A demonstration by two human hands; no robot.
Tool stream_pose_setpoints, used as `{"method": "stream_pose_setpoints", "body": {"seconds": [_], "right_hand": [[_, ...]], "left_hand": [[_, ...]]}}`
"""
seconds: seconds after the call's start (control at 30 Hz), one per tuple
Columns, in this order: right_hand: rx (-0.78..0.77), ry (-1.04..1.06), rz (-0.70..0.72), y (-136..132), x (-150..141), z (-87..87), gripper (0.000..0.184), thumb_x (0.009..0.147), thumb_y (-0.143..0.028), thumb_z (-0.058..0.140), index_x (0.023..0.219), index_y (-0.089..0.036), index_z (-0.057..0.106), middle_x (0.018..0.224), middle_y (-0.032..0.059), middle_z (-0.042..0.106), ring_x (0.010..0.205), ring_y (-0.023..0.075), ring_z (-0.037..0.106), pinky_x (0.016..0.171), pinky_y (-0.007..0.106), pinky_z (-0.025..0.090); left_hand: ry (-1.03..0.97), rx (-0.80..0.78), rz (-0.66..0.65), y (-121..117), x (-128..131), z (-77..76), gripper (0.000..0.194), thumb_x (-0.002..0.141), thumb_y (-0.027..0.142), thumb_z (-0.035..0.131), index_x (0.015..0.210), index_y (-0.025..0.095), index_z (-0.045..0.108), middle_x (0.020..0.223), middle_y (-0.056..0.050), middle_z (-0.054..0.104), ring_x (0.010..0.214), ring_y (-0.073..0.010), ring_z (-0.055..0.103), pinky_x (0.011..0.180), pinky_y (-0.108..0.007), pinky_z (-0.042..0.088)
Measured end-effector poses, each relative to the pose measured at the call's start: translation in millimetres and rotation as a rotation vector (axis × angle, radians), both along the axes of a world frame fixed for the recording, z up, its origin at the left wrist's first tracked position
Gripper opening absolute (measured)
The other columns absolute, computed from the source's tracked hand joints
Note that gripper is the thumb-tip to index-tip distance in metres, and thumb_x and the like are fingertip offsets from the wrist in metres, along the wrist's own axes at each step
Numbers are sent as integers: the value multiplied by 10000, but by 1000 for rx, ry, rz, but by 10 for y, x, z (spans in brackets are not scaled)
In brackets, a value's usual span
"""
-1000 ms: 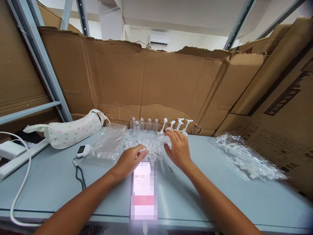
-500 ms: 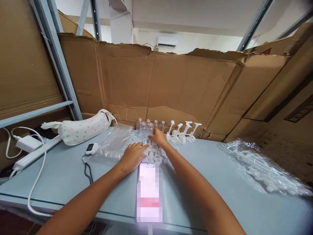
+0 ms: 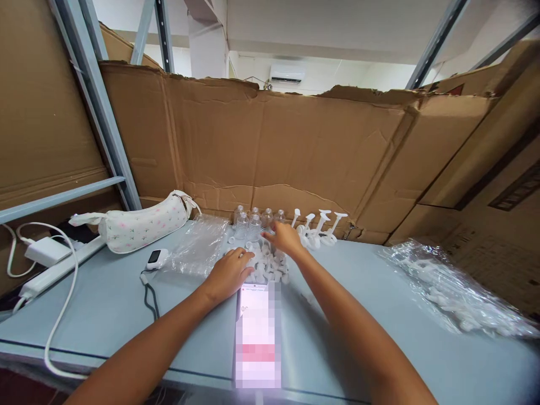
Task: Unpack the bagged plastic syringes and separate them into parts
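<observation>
My left hand rests on a heap of small white plastic caps just beyond a phone; its fingers curl down onto the caps and what they hold is hidden. My right hand reaches forward over the heap, fingers together and pointing left toward several small clear bottles standing at the cardboard wall. Several white pump heads stand to the right of the bottles, beyond the right hand.
A flowered pouch, a small black-and-white device with a cord and an empty clear bag lie at the left. A clear bag of white parts lies at the right. Cardboard walls surround the grey table.
My right hand left the pump heads, reached left to the bottles, then drew back slightly to the right. My left hand stayed on the caps. The view shifted left.
</observation>
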State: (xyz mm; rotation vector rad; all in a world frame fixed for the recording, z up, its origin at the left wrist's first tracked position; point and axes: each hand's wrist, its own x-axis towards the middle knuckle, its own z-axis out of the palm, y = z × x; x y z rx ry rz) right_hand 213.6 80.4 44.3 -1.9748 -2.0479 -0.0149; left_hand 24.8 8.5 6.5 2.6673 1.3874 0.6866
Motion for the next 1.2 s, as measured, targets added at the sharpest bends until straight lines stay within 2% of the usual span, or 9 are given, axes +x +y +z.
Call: {"method": "stream_pose_setpoints", "body": {"seconds": [0.17,0.37,0.5,0.63,0.8,0.9,1.03,1.13,1.2], "right_hand": [[-25,-3,-3,-322,519,30,365,826,-425,555,1090,-181,617,975,128,696,897,278,653,675,337,453],[-68,4,20,-866,971,-228,268,697,-377,694,906,-213,654,712,61,673,624,223,636,543,328,458],[-108,75,106,-1137,921,-347,249,676,-416,705,842,-238,653,599,-10,623,535,171,591,546,307,466],[-236,173,195,-1194,698,-300,204,697,-391,690,829,-238,660,627,-15,636,558,152,573,558,276,442],[-269,205,155,-1173,505,-196,316,726,-400,663,992,-233,633,765,19,675,644,161,586,539,241,402],[-210,153,85,-1162,608,-111,317,760,-431,624,1015,-242,620,813,29,688,692,175,607,579,252,405],[-31,115,-161,-1092,1162,3,366,835,-477,504,1057,-200,596,886,77,698,768,216,636,624,289,417],[130,35,-457,-1034,1892,-27,405,830,-459,493,1067,-155,617,940,161,690,819,287,649,632,353,423],[232,-96,-563,-1022,2452,-119,425,804,-489,497,956,-135,675,884,252,676,802,363,647,592,429,397]], "left_hand": [[42,96,-15,-6,4,3,243,873,235,511,1081,207,634,1064,-68,649,964,-208,597,856,-341,479],[75,101,-20,-31,30,15,258,878,232,509,1110,203,619,1092,-62,645,1001,-222,582,879,-369,462],[70,85,-44,-35,51,0,247,874,210,509,1096,203,619,1071,-59,647,1002,-222,576,882,-374,460],[23,41,-73,-21,54,-13,259,877,167,481,1100,200,608,1073,-56,641,1008,-209,575,899,-358,465],[-36,-34,-103,3,44,-36,290,873,143,469,1135,177,590,1123,-78,614,1060,-213,555,950,-364,446],[-72,-47,-115,11,34,-44,292,873,145,463,1135,171,590,1116,-84,609,1040,-211,565,940,-362,454],[-95,-22,-123,18,22,-46,280,876,161,457,1117,186,597,1096,-76,614,1024,-206,576,928,-354,462],[-88,15,-125,25,17,-55,266,879,177,461,1105,195,601,1089,-69,618,1027,-205,575,924,-349,464],[-80,24,-120,30,16,-65,262,883,185,463,1105,190,602,1087,-70,620,1022,-205,576,920,-350,467]]}}
